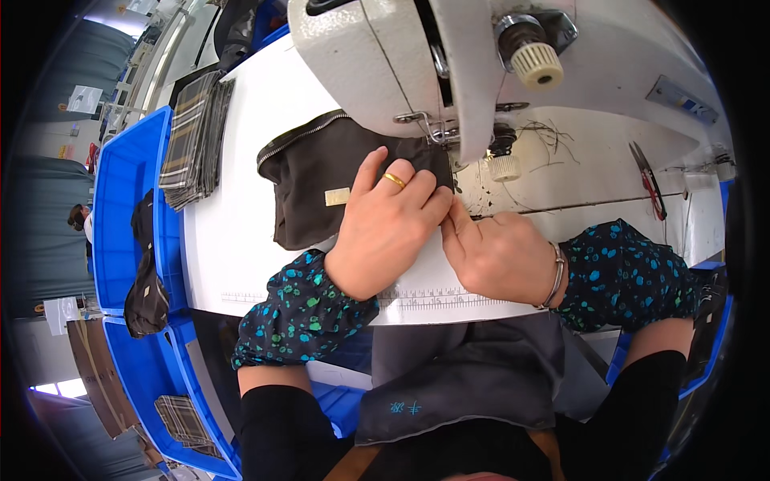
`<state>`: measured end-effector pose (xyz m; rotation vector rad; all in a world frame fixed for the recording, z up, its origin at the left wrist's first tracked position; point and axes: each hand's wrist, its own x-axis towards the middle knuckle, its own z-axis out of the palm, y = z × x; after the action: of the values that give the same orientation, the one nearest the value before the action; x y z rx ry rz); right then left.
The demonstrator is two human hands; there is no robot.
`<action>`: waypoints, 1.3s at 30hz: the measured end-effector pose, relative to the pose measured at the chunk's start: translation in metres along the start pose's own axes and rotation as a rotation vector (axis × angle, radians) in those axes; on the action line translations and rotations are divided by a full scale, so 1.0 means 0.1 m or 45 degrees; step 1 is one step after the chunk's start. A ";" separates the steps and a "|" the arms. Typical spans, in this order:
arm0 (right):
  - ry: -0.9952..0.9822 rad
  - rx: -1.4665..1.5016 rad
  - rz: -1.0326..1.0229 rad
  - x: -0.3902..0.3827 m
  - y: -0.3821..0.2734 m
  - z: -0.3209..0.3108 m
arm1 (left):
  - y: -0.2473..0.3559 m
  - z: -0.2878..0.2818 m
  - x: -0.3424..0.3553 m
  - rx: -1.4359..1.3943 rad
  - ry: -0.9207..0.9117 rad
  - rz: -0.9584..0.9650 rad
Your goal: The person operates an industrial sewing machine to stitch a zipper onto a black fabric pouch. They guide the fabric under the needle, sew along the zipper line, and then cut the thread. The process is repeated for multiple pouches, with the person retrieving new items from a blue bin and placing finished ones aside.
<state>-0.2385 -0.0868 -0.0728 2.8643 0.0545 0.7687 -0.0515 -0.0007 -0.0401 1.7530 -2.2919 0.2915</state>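
At the centre of the frame the left hand [383, 232] lies spread flat on the dark brown zippered fabric piece [317, 180] while the right hand [493, 252] pinches its edge just beside the needle of the white sewing machine [385, 64], where I judge a fingertip could be caught.

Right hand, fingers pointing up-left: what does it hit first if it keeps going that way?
Most likely the left hand: the right hand already has its fingertips against it on the dark brown fabric piece. Just beyond is the white sewing machine's presser foot; depth is unclear.
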 end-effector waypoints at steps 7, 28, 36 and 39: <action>0.027 -0.064 0.055 0.06 0.11 0.08 | -0.11 0.13 0.11 0.034 0.085 -0.010; -0.014 0.204 0.149 0.03 0.09 0.03 | -0.19 0.08 0.08 -0.132 0.220 0.012; 0.027 0.159 0.071 0.03 0.07 0.11 | -0.28 0.15 0.12 -0.206 0.174 0.140; -0.024 0.138 0.050 0.05 0.07 0.09 | -0.26 0.14 0.13 -0.193 0.175 0.136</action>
<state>-0.2296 -0.0944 -0.0765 2.9833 0.0387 0.7687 -0.0310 -0.0239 -0.0492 1.4944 -2.2494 0.2424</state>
